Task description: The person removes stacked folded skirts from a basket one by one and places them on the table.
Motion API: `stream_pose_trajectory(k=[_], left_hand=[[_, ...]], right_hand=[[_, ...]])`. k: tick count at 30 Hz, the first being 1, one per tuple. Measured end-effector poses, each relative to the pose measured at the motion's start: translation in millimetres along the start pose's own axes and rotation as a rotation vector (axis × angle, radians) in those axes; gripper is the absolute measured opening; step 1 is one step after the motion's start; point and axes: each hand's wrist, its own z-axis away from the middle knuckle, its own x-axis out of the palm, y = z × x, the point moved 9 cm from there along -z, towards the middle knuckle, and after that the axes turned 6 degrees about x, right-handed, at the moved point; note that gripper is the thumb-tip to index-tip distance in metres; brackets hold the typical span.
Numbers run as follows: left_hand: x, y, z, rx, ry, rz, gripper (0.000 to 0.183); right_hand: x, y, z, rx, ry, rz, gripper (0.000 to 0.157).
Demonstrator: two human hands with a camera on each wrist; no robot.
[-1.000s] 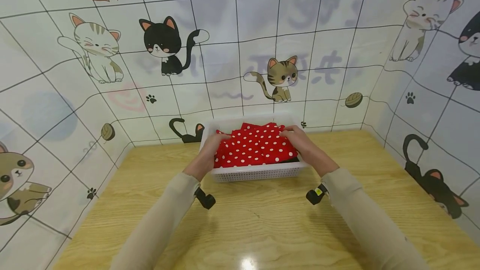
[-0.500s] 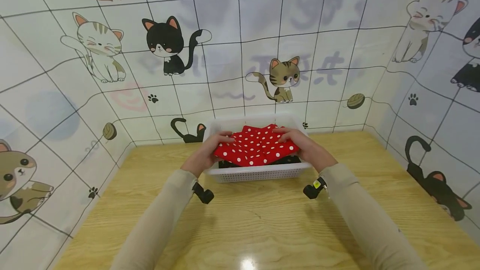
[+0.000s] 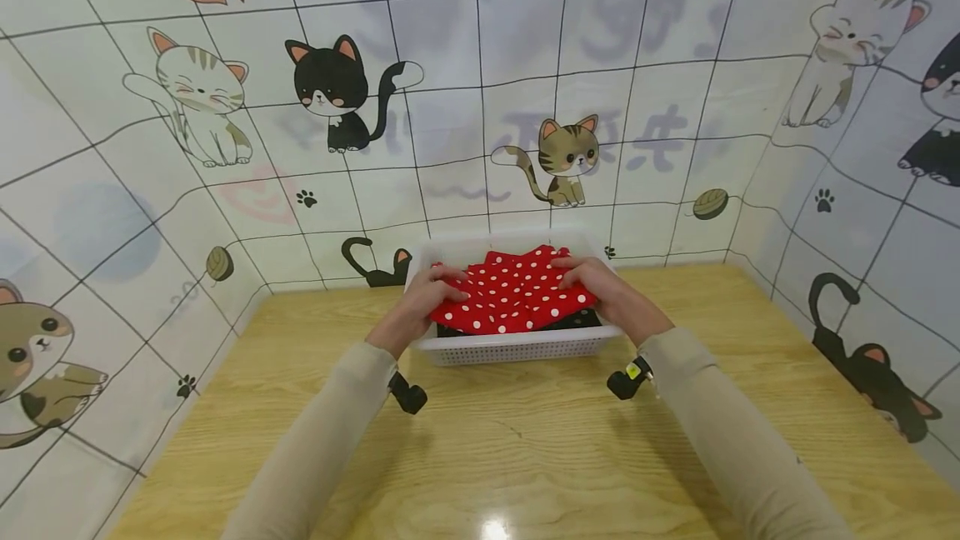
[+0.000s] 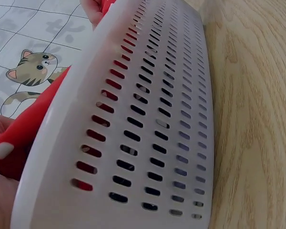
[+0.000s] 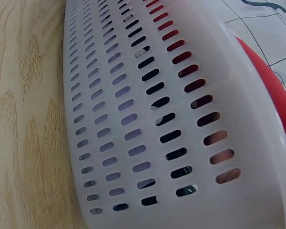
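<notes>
A red cloth with white dots (image 3: pixel 513 294) lies bunched in the white plastic basket (image 3: pixel 517 352). My left hand (image 3: pixel 416 305) grips its left side, fingers on top; in the left wrist view the red fabric (image 4: pixel 35 117) shows between fingers and thumb. On the opposite side my right hand (image 3: pixel 613 297) holds the cloth's right end, its thumb hidden. Beneath the cloth's front edge shows black fabric with light spots (image 3: pixel 577 321). Slots in the basket wall (image 5: pixel 148 112) let red and black fabric show through in the right wrist view.
The basket stands on a wood-grain table (image 3: pixel 517 448), close to the back wall (image 3: pixel 450 165), which is covered in cat drawings and grid lines. Side walls rise at left and right. A small black camera sits on each wrist.
The cloth's front edge has lifted and drawn back, baring more black fabric below it. Both hands have shifted slightly with it; over the last half second they barely move.
</notes>
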Motion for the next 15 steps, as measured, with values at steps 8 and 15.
stream_pose_trajectory(k=[8,15], left_hand=[[9.1,-1.7,-0.5,-0.013,-0.141,0.033,0.053],[5.6,1.6,2.1,-0.007,-0.077,0.041,0.056]], right_hand=[[-2.0,-9.6,7.8,-0.083,-0.02,0.043,0.069],[-4.4,-17.2,16.0,-0.124,-0.003,0.075,0.07]])
